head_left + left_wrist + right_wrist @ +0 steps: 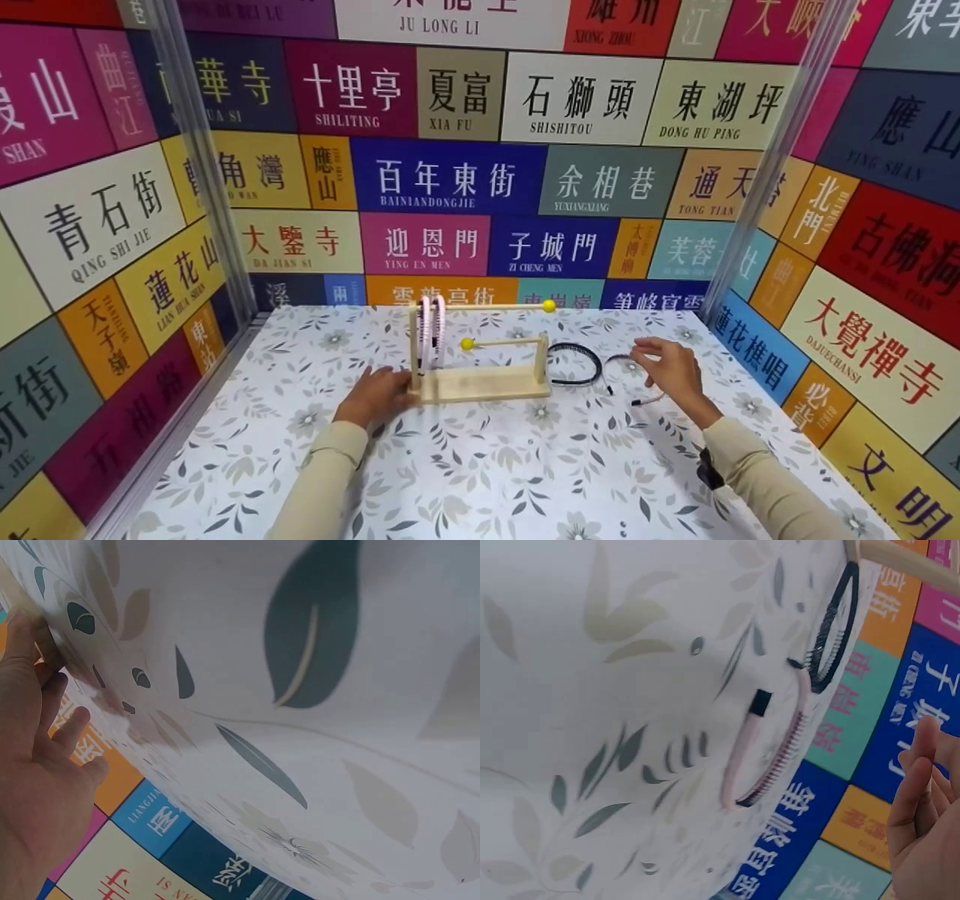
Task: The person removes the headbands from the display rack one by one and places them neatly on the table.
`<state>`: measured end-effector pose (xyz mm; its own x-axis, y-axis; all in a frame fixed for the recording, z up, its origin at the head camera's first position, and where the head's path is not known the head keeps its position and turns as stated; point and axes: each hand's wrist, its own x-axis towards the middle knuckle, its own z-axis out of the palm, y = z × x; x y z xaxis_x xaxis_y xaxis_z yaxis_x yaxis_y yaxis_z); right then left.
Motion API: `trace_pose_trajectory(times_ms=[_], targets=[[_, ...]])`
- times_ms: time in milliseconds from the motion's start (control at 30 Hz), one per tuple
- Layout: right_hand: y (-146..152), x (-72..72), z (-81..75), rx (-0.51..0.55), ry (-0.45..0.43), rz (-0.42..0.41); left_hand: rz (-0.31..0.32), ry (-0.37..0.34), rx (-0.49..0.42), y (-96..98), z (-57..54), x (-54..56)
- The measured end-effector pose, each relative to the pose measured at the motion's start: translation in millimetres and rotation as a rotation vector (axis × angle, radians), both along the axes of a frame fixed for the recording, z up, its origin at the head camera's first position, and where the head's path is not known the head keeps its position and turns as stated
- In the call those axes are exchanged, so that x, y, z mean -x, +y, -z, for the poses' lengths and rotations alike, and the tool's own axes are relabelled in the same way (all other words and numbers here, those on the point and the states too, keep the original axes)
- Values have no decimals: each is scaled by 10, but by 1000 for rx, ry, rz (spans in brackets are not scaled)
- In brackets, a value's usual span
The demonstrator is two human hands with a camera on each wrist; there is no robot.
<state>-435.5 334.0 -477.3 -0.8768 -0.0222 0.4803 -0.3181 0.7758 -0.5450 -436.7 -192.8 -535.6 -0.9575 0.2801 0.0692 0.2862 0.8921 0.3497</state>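
A wooden stand [480,384] has two rods tipped with yellow balls, one reaching right from its tall left post, one reaching left from its shorter right post. Two pink toothed headbands [439,330] hang on the upper rod near the tall post. My left hand [379,394] grips the left end of the stand's base, with its other fingers loosely bent in the left wrist view. To the right, my right hand [670,369] hovers by a pink headband [735,754] with black tips, thumb and fingertips close together and nothing between them.
A black toothed headband [600,366] lies on the table just right of the stand, between it and the pink one. The white leaf-patterned tablecloth [465,472] runs back to walls covered in coloured name panels [454,176].
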Motion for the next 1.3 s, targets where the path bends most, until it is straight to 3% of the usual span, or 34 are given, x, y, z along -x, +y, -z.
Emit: trace_pose_trajectory(times_ms=[333,500,667,1000,1200,1300], targets=[[-439,-38,-271,20,22,-89,-14,-7,21,-10,52,71],[-731,-45,-373,18,37,-138,-1,21,34,-11,50,83],[-995,-64,-443,33,15,-204,-12,0,11,-10,55,100],[-1571,-2,-500,71,13,-296,-30,-14,-2,-16,77,68],[-1977,-7,-465,103,26,-358,-38,-35,-10,0,37,28],[-2182,-15,-429,93,30,-378,-23,-13,-16,-2,26,34]])
